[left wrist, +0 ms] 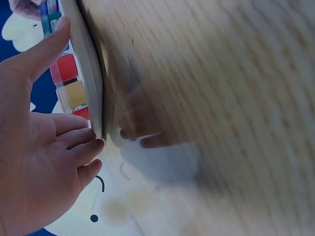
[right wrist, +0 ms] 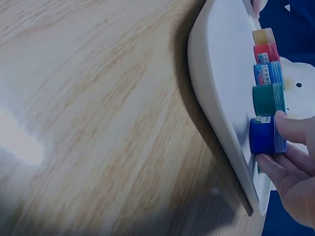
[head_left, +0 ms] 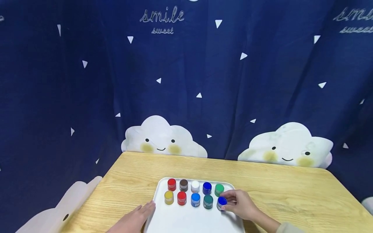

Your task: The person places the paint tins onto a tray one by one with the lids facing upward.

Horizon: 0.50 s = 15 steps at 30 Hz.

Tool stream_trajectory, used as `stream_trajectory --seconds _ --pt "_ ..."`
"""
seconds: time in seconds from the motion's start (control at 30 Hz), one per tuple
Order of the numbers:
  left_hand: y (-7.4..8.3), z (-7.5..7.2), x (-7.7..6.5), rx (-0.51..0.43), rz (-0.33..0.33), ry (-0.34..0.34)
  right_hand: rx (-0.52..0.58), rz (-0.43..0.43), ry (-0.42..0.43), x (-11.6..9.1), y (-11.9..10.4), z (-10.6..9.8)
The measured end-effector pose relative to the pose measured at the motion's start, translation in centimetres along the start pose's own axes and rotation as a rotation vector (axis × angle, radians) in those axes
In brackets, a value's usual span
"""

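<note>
A white tray (head_left: 189, 221) bears two rows of small paint jars with coloured lids. My right hand (head_left: 241, 204) pinches the dark blue paint jar (head_left: 221, 202) at the right end of the near row, thumb on one side and fingers on the other. In the right wrist view this blue jar (right wrist: 263, 134) stands on the tray beside a dark green jar (right wrist: 268, 100). My left hand (head_left: 136, 219) rests at the tray's left edge with its fingers fairly straight. From the left wrist, the fingertips (left wrist: 93, 147) lie right at the tray's rim (left wrist: 93, 83).
The near row also holds yellow (head_left: 169, 197), red (head_left: 182, 198) and light blue (head_left: 195, 199) jars. Behind stand red, brown, white, dark blue and green (head_left: 219, 189) ones. Under the tray is a wooden table (head_left: 291, 191), with a navy cloud-print curtain (head_left: 180, 64) behind it.
</note>
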State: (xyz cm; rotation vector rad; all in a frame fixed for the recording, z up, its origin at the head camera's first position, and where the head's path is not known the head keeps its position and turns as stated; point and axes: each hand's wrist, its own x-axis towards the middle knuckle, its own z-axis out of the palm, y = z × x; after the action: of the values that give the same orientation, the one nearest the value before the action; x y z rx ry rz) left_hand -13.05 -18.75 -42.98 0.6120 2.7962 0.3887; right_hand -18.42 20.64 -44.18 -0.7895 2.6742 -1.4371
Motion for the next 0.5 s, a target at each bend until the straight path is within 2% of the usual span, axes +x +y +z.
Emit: stream_trajectory --seconds 0.17,0.5 --pt "-0.09 0.08 0.04 -0.042 -0.022 -0.015 0.005 0.009 0.001 -0.02 0.12 0.12" --pt "0.01 0.24 -0.01 -0.058 -0.011 -0.008 0.006 0.051 -0.006 -0.19 0.01 0.18"
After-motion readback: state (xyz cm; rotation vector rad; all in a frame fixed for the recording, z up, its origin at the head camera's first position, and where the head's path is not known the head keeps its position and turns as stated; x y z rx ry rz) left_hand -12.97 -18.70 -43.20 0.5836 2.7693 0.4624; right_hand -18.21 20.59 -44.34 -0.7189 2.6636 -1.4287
